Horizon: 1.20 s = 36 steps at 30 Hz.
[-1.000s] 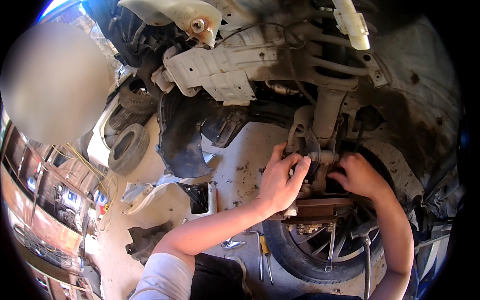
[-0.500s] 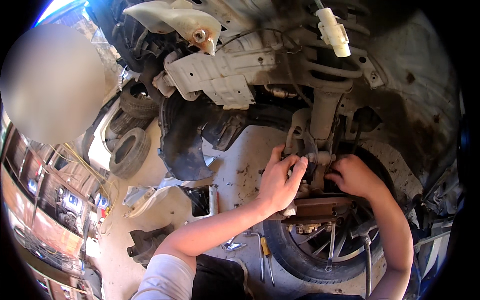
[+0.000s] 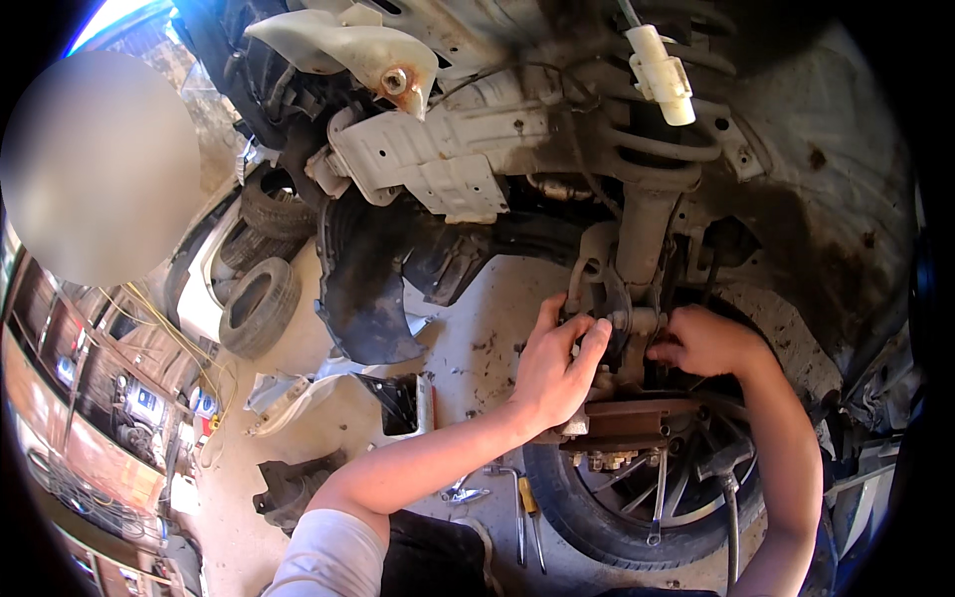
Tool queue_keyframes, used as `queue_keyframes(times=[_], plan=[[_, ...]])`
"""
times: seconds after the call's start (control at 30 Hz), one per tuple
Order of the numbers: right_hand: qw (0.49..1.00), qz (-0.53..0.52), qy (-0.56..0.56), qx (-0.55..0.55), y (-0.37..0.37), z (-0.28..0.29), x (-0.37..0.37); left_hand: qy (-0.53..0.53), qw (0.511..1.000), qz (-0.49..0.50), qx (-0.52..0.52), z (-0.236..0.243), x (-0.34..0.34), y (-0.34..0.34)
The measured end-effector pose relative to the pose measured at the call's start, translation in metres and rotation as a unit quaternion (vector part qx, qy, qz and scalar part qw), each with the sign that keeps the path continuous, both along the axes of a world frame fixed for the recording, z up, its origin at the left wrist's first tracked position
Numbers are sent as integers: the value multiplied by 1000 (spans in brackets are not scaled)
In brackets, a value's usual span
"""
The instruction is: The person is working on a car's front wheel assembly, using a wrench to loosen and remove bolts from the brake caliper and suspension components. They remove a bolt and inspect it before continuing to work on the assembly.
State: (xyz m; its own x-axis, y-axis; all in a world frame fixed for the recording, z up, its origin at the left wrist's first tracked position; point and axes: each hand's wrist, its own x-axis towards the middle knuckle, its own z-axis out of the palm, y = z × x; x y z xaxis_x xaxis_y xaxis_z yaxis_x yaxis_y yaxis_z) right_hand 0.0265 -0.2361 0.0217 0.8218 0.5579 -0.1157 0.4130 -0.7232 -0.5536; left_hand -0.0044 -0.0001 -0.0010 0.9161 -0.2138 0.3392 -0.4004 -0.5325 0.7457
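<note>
Bolt [image 3: 621, 319] runs crosswise at the foot of the strut [image 3: 645, 231], above the rusty brake disc [image 3: 637, 434]. Left hand [image 3: 559, 366]: thumb up right by the bolt head, fingers half curled, some tips hidden; can't tell if it grips anything. Right hand [image 3: 714, 340]: fingers bent in close to the bolt's other end, tips partly hidden; can't tell what they hold.

My take on doing it well: work both ends together, one hand steadying the head, the other by feel. Keep bolt square to its hole, light finger pressure, no forcing. Keep fingertips out of the joint gaps.

Looks: bolt is dull grey, dusty. Strut tube is grey-brown and grimy; disc below is heavily browned.
</note>
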Motion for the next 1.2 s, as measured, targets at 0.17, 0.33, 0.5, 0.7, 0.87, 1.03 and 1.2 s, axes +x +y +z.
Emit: queue_keyframes(times=[0.17, 0.33, 0.5, 0.7, 0.87, 1.03, 1.2], plan=[[989, 10, -138, 52, 0, -19, -10, 12, 1000, 5, 5, 4, -2, 2], [990, 19, -140, 8, -1, -11, -10, 17, 1000, 5, 6, 6, -4, -1], [978, -14, -203, 47, 0, -26, -20, 21, 1000, 4, 2, 7, -4, -1], [989, 4, -149, -9, 0, -14, -14, 32, 999, 3, 9, 9, -6, -1], [999, 21, 9, -28, 1, 0, 8, 42, 999, 0, -2, 11, -6, -2], [1000, -9, -25, -1, 5, 1, -4, 37, 999, 6, -8, 9, -7, -1], [981, -11, -191, 29, 1, -28, -15, 22, 1000, -3, -5, 8, -5, -2]])
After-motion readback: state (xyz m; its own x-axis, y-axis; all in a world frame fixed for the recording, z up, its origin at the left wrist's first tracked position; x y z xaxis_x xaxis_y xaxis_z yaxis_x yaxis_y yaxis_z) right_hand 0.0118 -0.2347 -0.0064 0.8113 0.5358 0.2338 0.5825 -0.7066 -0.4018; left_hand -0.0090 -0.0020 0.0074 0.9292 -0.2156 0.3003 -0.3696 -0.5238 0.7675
